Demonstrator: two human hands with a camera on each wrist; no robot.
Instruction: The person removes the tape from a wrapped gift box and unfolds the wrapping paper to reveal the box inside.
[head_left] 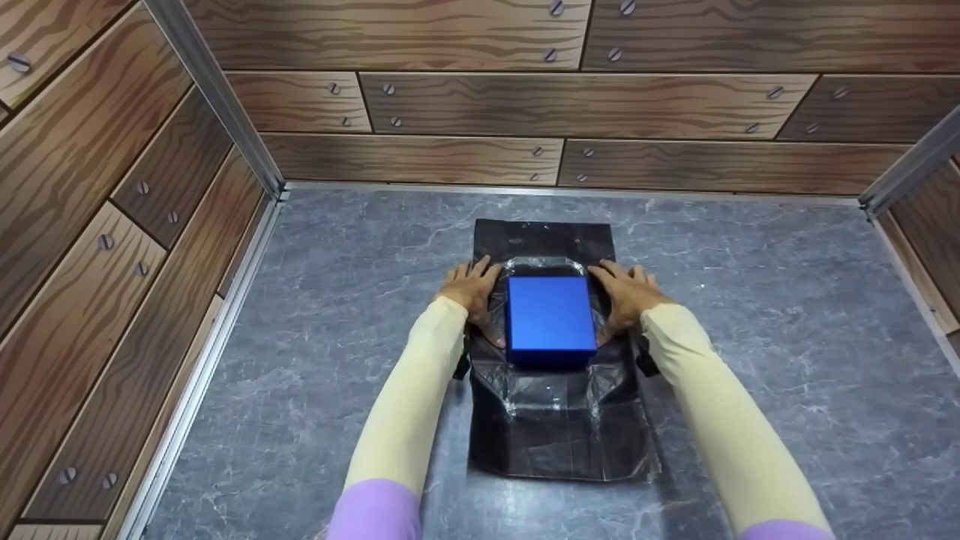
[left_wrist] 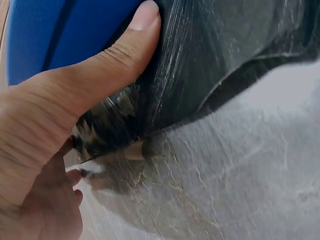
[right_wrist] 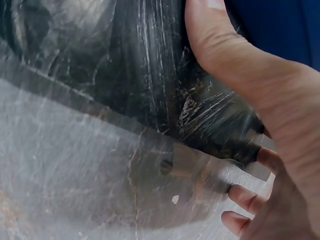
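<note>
A blue box [head_left: 551,313] with a smooth, flat top sits on a creased, shiny black plastic bag [head_left: 559,446] spread over the table. At the box's left side is my left hand [head_left: 469,291], fingers spread forward and thumb beside the box's lower left edge. My right hand [head_left: 628,295] mirrors it on the right, its thumb near the lower right edge. In the left wrist view the thumb [left_wrist: 117,55] lies over the plastic right against the box. The right wrist view shows the other thumb [right_wrist: 220,35] the same way, with fingertips [right_wrist: 245,197] near the plastic's edge.
The grey marbled table [head_left: 337,360] extends to both sides of the plastic. A wood-patterned panel [head_left: 480,105] stands along the back and another panel [head_left: 97,285] on the left, with metal rails [head_left: 232,300] along their bases.
</note>
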